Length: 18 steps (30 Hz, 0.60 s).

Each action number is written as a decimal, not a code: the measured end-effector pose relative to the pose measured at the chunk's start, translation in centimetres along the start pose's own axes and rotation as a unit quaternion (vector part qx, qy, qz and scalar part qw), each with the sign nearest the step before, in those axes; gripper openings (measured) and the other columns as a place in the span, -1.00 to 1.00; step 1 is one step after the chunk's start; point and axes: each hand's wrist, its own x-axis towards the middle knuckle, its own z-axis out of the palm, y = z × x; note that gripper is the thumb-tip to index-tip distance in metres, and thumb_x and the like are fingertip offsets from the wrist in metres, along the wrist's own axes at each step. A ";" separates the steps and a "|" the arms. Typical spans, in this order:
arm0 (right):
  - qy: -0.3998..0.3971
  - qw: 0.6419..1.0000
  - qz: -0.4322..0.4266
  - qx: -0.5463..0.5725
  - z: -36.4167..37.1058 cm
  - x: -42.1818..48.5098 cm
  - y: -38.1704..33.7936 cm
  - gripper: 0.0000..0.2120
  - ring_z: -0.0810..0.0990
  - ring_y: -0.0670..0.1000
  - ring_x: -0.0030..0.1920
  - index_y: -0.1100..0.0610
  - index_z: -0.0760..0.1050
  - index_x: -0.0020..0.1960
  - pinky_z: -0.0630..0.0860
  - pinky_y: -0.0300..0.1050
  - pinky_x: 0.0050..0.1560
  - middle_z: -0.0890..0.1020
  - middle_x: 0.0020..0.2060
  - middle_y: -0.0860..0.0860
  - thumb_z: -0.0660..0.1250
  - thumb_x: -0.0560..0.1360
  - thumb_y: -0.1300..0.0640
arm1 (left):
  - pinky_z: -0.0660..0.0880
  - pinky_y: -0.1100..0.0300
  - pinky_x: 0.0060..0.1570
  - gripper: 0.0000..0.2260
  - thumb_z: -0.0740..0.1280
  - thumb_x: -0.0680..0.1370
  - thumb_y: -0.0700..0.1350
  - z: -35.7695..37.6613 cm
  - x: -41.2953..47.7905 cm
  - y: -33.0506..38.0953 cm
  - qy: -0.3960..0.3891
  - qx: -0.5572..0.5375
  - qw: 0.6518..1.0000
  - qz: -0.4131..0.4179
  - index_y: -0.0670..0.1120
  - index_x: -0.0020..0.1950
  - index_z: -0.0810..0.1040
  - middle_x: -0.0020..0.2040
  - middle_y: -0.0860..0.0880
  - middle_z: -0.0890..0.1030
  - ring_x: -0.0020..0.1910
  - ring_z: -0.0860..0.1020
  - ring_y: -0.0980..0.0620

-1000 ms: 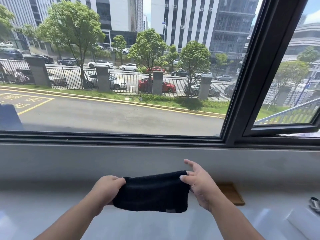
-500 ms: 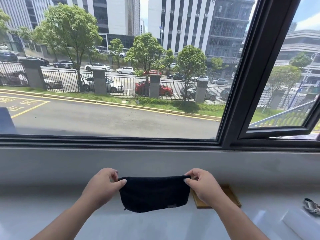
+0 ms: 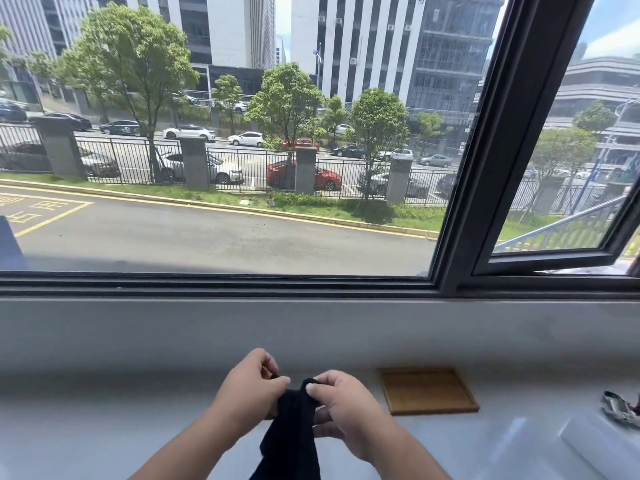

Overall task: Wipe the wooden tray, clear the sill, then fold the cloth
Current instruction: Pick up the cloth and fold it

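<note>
- Above the near edge of the sill, centre: black cloth, held up off the surface, top edge gathered into a narrow bunch between the two hands, remainder hanging straight down as a slim dark column that runs out past the lower edge of the view
- Left hand: closed in a pinch on the left side of the cloth's top edge, thumb over the fabric, fingers curled behind; forearm enters from the bottom left
- Right hand: closed in a pinch on the right side of the same top edge, thumb tip pressed on the fabric, remaining fingers curled beneath; forearm enters from the bottom right
- Hands: close together, nearly touching at the top of the cloth
- Sill: pale, glossy surface beneath a grey wall strip under the window frame
- Right half of the sill, towards its back edge: wooden tray, flat, rectangular, shallow raised rim, lying bare, just to the right of the right hand and apart from it
- Far right edge of the sill: small metal object, partly cut off by the view, kind cannot be told
- Right end of the window: dark-framed sash, swung open outwards
</note>
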 end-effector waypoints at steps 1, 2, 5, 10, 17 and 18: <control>-0.017 1.000 0.000 0.004 0.6 -0.1 0.0 -0.95 0.64 0.21 -0.18 0.20 0.49 0.11 0.60 0.07 -0.15 0.67 -0.08 0.23 0.30 0.66 0.28 | 0.56 0.10 -0.42 -0.82 0.48 0.43 -0.21 0.6 -0.2 0.3 -0.017 -0.027 0.999 -0.005 -0.14 -0.10 0.49 -0.30 -0.12 0.56 -0.50 0.52 -0.02; -0.031 0.999 -0.003 0.005 1.0 -0.3 -0.1 -0.91 0.64 0.23 -0.12 0.19 0.48 0.13 0.57 0.08 -0.10 0.68 -0.05 0.23 0.33 0.63 0.27 | 0.57 0.10 -0.40 -0.80 0.48 0.40 -0.18 0.9 -0.3 0.6 -0.026 -0.044 0.999 -0.007 -0.15 -0.08 0.51 -0.29 -0.13 0.57 -0.48 0.52 -0.02; -0.053 0.997 -0.037 -0.030 1.2 -0.7 -0.4 -0.66 0.69 0.08 -0.05 0.19 0.45 0.16 0.54 0.03 0.03 0.69 -0.04 0.10 0.50 0.46 0.24 | 0.57 0.06 -0.26 -0.84 0.51 0.47 -0.19 1.2 -0.5 1.2 -0.038 -0.059 0.998 -0.001 -0.13 -0.01 0.58 -0.22 -0.09 0.63 -0.35 0.56 -0.01; 0.030 0.978 -0.101 -0.182 0.8 -0.6 -1.0 -0.79 0.59 -0.15 -0.25 0.13 0.48 0.09 0.47 -0.37 -0.23 0.64 -0.18 -0.05 0.42 0.50 0.27 | 0.57 -0.07 0.07 -0.64 0.47 0.38 -0.10 0.7 -1.4 2.5 -0.121 -0.111 0.986 0.014 -0.10 0.17 0.61 -0.10 -0.12 0.79 -0.12 0.69 -0.09; -0.011 0.992 -0.114 -0.045 -0.4 -0.6 -2.6 -0.82 0.59 0.09 -0.22 0.15 0.54 -0.01 0.52 -0.12 -0.24 0.63 -0.22 0.09 0.31 0.50 0.39 | 0.51 0.25 -0.08 -0.41 0.42 0.28 -0.09 -1.6 -0.4 0.0 -0.049 0.013 0.999 0.010 0.11 0.32 0.50 0.23 0.02 0.58 0.12 0.59 0.08; -0.030 0.993 -0.112 -0.016 -0.6 -0.8 -2.8 -0.84 0.59 0.08 -0.20 0.15 0.55 -0.01 0.52 -0.13 -0.22 0.63 -0.21 0.09 0.34 0.46 0.34 | 0.52 0.29 -0.07 -0.33 0.45 0.29 -0.10 -1.7 -0.2 -0.7 -0.073 0.034 0.997 -0.001 0.16 0.40 0.44 0.31 0.06 0.52 0.22 0.55 0.12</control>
